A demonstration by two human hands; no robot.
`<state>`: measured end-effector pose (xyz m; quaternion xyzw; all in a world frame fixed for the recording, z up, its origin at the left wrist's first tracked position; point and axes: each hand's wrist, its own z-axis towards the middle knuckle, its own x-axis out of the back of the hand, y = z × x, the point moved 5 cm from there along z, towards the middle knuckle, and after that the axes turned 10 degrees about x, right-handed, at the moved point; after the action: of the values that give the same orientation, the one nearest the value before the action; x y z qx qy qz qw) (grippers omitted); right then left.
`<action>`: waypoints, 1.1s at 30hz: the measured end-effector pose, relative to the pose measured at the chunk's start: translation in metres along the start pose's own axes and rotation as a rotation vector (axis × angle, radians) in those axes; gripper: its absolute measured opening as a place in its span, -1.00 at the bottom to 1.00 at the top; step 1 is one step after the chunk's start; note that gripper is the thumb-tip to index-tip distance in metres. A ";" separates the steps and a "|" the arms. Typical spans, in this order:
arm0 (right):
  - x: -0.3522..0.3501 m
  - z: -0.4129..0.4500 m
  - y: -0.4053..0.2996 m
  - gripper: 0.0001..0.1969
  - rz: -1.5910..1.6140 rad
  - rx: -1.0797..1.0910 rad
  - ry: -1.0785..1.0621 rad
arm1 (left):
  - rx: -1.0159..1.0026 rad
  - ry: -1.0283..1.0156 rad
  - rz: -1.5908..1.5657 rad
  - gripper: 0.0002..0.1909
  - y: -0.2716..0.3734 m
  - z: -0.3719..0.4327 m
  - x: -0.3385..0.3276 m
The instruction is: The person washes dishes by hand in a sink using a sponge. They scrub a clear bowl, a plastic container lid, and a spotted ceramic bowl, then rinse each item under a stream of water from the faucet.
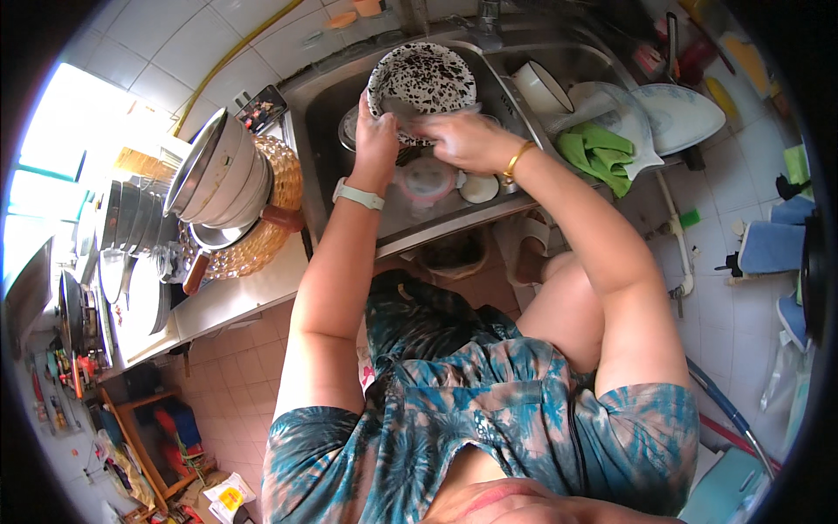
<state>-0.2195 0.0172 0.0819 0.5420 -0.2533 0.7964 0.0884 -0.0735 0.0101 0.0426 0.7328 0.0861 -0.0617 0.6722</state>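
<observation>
A speckled black-and-white bowl (425,75) is held tilted over the left basin of the steel sink (334,190). My left hand (378,141) grips its left rim, thumb on the near side. At the near rim is my right hand (468,141), blurred, its fingers reaching toward the bowl. A greyish blurred patch lies by the fingertips; I cannot tell whether the right hand holds anything. Below the hands, in the basin, sit a round clear container with a pink rim (427,180) and a small pale round dish (479,188). Other dishes are partly hidden behind the bowl.
The right basin has a white enamel bowl (542,88), with a green cloth (596,157) and a large fish-shaped plate (677,118) beside it. Stacked pots (219,177) stand on a woven tray (285,177) at left. The faucet (489,26) rises behind the sink.
</observation>
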 end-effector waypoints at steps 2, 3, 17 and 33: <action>0.008 -0.006 0.012 -0.71 -0.371 -0.071 -0.103 | -0.087 0.030 0.070 -0.39 0.005 0.003 0.000; 0.022 -0.012 0.011 -0.71 -0.480 0.019 0.134 | -0.047 0.007 0.041 -0.37 0.006 0.002 -0.010; -0.011 0.000 -0.014 -0.50 -0.114 0.059 0.235 | -0.180 -0.014 -0.012 -0.39 0.003 0.002 0.004; 0.001 -0.006 0.024 -0.72 -0.686 0.185 0.238 | -0.029 0.090 0.194 -0.46 0.018 0.008 0.012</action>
<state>-0.2349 0.0000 0.0741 0.5045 0.0284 0.7975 0.3296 -0.0573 0.0015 0.0571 0.7297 0.0457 0.0380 0.6811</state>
